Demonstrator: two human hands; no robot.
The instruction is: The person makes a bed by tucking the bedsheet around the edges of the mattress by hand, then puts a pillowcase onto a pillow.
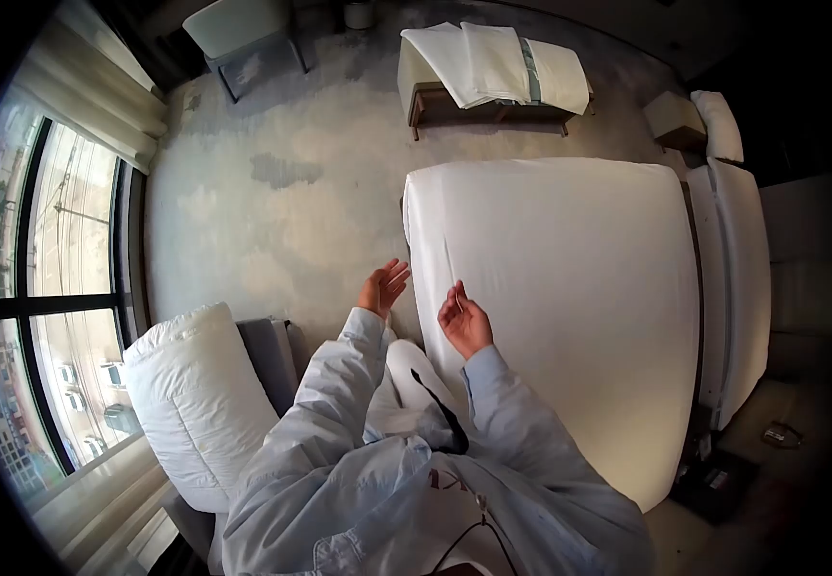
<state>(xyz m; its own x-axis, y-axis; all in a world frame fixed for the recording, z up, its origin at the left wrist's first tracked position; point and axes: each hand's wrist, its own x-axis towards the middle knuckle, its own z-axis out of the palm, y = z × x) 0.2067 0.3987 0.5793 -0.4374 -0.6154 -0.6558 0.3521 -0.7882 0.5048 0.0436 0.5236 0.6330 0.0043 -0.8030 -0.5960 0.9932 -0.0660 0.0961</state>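
Observation:
Both of my hands are raised in front of my body, apart from each other. My left hand [383, 288] is beside the near-left edge of a bed with a white sheet [569, 288]; its fingers are spread and nothing is in it. Over the bed's left part is my right hand [464, 321], palm turned up, fingers loosely curled but apart, holding nothing. Whether it touches the sheet cannot be made out. A faint crease runs along the sheet near its left side.
A folded white duvet [200, 403] rests on a grey seat [270, 363] at the lower left, by the window [70, 211]. White linens [497, 65] lie on a bench beyond the bed. A chair [235, 29] is at the upper left, and pillows [718, 125] line the right.

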